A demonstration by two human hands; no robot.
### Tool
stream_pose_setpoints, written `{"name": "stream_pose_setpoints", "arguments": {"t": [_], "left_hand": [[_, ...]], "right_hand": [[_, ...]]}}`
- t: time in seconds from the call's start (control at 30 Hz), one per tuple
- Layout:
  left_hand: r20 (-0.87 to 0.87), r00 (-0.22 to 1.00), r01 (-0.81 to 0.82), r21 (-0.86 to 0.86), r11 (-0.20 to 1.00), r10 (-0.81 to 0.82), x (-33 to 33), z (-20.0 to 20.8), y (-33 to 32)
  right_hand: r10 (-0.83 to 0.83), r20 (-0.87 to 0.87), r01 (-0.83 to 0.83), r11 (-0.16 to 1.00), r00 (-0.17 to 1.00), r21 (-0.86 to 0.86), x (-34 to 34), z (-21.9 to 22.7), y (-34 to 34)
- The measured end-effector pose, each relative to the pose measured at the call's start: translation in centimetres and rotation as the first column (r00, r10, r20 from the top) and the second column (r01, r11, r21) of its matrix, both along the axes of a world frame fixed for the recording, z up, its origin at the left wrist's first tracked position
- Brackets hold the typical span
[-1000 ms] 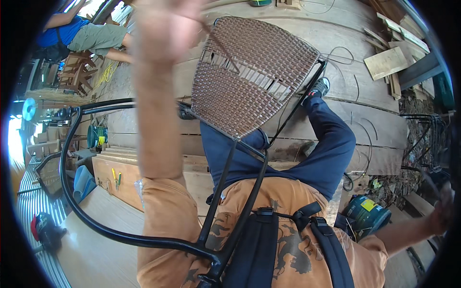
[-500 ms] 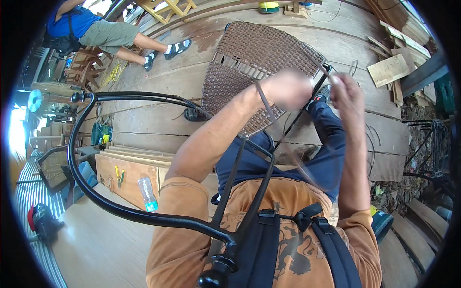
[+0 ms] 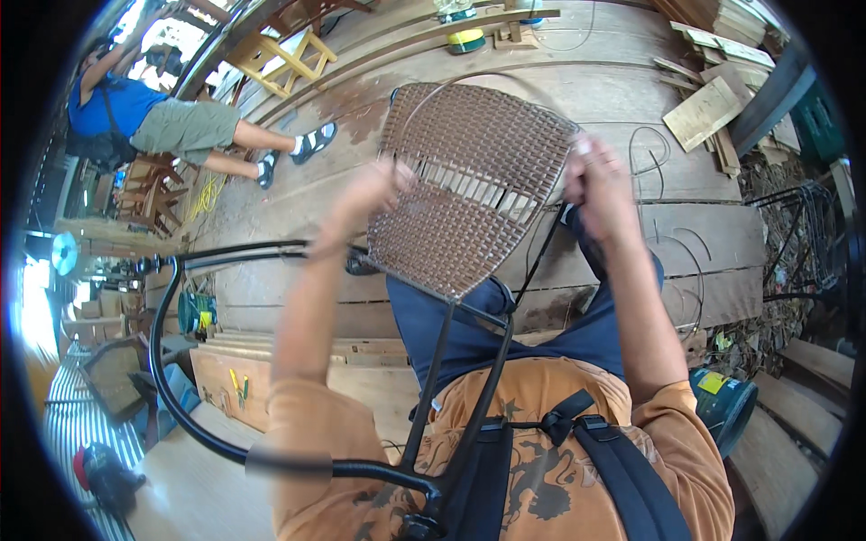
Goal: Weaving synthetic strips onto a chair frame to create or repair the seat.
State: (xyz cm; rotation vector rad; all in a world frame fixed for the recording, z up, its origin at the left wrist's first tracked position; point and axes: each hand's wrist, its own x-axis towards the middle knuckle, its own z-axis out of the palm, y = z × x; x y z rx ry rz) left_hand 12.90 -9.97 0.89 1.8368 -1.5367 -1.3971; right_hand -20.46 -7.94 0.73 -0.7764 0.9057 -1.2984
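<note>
A brown woven wicker panel [image 3: 487, 126] on a black metal chair frame [image 3: 194, 410] lies in front of me, with a band of gaps across its middle where pale slats show. My right hand [image 3: 603, 185] is closed in a pinch at the panel's right edge, on a thin brown weaving strand. That strand [image 3: 505, 74] loops in a blurred arc over the panel's far part. Beside the panel's left edge is my left hand [image 3: 383, 187], smeared by motion. Whether its fingers grip anything is hidden by the blur.
Someone in a blue shirt [image 3: 122, 108] stands at far left, near a yellow wooden stand [image 3: 280, 63]. Loose strands [image 3: 663, 149] lie on the plank floor to the right. Wood offcuts [image 3: 704, 113] are piled behind them. Pliers [image 3: 238, 386] rest at left; a green bucket [image 3: 722, 410] stands at right.
My left hand has swung from the panel's right side to its left edge. My right hand has shifted slightly left and down. The strand now arcs over the panel instead of hanging near my lap.
</note>
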Motion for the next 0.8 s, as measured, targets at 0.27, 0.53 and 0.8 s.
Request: {"name": "stream_pose_setpoints", "arguments": {"t": [0.27,0.53,0.8], "left_hand": [[-0.677,0.697,-0.286,0.038,0.958,0.235,-12.4,-4.4,4.8],[-0.351,0.868,-0.495,-0.555,0.668,0.352,4.5,8.6,-7.2],[0.689,0.719,-0.086,-0.044,0.995,0.092,4.9,12.2,-7.0]], "right_hand": [[0.452,-0.234,-0.452,0.89,0.861,0.056,7.2,-5.7,3.1],[0.134,-0.91,-0.443,0.895,0.393,-0.06,-10.1,-11.9,5.5],[-0.015,-0.869,0.045,0.999,0.494,0.009,-13.0,-9.1,6.3]]}}
